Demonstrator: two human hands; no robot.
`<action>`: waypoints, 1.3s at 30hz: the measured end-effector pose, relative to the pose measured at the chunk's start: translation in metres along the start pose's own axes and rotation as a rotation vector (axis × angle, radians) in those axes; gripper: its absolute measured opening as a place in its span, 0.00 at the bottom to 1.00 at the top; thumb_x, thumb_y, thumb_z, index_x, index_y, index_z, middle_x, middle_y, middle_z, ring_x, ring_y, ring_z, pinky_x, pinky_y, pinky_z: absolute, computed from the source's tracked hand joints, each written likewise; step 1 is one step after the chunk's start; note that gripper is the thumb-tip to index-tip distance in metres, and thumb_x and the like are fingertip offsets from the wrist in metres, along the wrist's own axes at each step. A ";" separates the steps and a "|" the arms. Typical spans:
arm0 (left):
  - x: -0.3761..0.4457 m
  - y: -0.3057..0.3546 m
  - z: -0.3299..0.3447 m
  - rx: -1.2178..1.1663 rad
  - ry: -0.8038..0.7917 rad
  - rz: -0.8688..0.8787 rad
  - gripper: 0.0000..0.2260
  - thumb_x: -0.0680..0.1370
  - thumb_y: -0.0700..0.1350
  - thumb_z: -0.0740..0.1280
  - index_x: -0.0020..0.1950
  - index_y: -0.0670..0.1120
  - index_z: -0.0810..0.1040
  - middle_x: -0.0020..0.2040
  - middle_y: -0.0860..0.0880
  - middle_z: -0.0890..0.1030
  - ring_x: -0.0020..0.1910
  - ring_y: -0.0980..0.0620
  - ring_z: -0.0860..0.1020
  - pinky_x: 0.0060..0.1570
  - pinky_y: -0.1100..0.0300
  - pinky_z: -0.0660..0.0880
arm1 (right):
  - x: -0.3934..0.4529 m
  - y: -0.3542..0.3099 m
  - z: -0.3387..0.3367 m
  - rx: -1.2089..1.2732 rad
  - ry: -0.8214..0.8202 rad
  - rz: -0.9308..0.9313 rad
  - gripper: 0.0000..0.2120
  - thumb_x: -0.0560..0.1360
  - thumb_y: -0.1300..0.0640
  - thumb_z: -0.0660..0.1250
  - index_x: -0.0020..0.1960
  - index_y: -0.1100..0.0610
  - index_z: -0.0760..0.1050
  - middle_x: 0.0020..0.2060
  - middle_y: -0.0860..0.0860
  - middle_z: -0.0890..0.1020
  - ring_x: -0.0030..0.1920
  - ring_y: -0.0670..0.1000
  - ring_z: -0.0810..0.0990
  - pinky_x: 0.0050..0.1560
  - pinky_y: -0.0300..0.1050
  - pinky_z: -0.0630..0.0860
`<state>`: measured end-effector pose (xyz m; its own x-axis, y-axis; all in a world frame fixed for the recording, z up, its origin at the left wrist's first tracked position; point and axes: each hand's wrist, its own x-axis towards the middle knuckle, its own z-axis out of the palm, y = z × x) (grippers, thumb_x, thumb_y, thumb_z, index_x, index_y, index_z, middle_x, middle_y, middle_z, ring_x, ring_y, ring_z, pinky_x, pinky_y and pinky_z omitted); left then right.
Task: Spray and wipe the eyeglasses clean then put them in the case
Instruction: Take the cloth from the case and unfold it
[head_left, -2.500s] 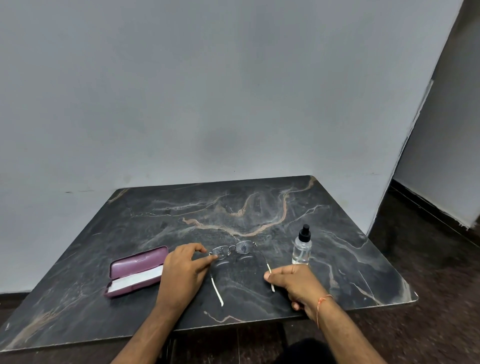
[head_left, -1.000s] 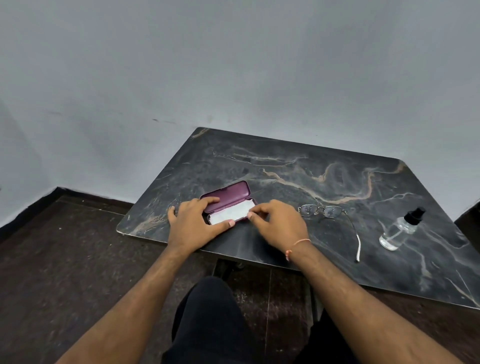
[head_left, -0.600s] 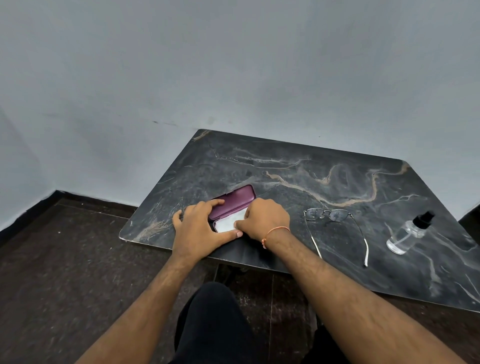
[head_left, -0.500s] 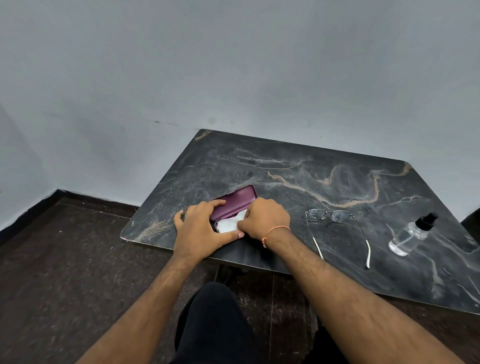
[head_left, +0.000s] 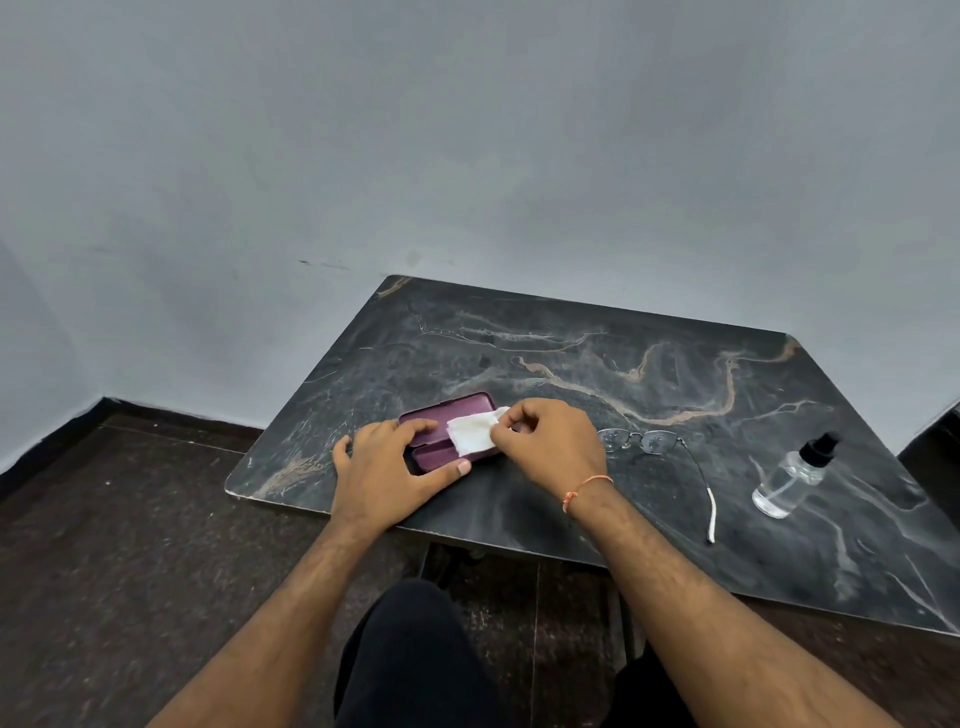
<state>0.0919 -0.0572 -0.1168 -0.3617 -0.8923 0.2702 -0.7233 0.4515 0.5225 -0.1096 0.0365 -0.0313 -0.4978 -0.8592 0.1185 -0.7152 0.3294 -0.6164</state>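
A purple eyeglass case (head_left: 451, 415) lies open near the table's left front corner. My left hand (head_left: 387, 470) holds its left end, thumb along the front wall. My right hand (head_left: 548, 441) pinches a white cloth (head_left: 472, 434) and holds it just above the case. Thin metal-framed eyeglasses (head_left: 652, 441) lie on the table to the right of my right hand, arms unfolded and pointing toward me. A small clear spray bottle (head_left: 789, 478) with a black top stands farther right.
The dark marble table (head_left: 597, 364) stands against a pale grey wall. Its front edge runs just below my wrists. A dark floor lies to the left and below, and my dark-clothed lap is under the table edge.
Both hands left the eyeglasses and went to the case. My right hand has pulled the white cloth out of the case and lifted it; my left hand keeps holding the case.
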 end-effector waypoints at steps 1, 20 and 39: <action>0.000 0.000 0.000 0.009 -0.001 -0.003 0.42 0.66 0.89 0.57 0.69 0.67 0.78 0.68 0.61 0.80 0.74 0.53 0.73 0.78 0.41 0.60 | -0.003 0.003 -0.008 0.002 0.017 -0.018 0.04 0.69 0.44 0.70 0.39 0.43 0.83 0.33 0.43 0.82 0.39 0.43 0.82 0.39 0.43 0.77; -0.036 0.171 0.001 -0.659 -0.259 0.138 0.12 0.82 0.55 0.76 0.64 0.61 0.81 0.43 0.57 0.90 0.37 0.64 0.82 0.43 0.73 0.75 | -0.084 0.081 -0.127 -0.277 0.199 -0.232 0.10 0.77 0.37 0.67 0.55 0.36 0.82 0.41 0.35 0.87 0.45 0.42 0.86 0.41 0.44 0.80; -0.049 0.204 0.012 -0.842 -0.229 0.129 0.14 0.82 0.38 0.76 0.56 0.59 0.90 0.53 0.59 0.91 0.53 0.58 0.89 0.56 0.60 0.84 | -0.096 0.124 -0.129 0.774 0.035 0.003 0.14 0.75 0.63 0.81 0.56 0.48 0.89 0.44 0.51 0.91 0.38 0.40 0.85 0.39 0.31 0.78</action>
<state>-0.0450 0.0781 -0.0331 -0.5853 -0.7723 0.2468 -0.0276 0.3232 0.9459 -0.2142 0.2101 -0.0186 -0.5233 -0.8418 0.1326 -0.1739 -0.0469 -0.9836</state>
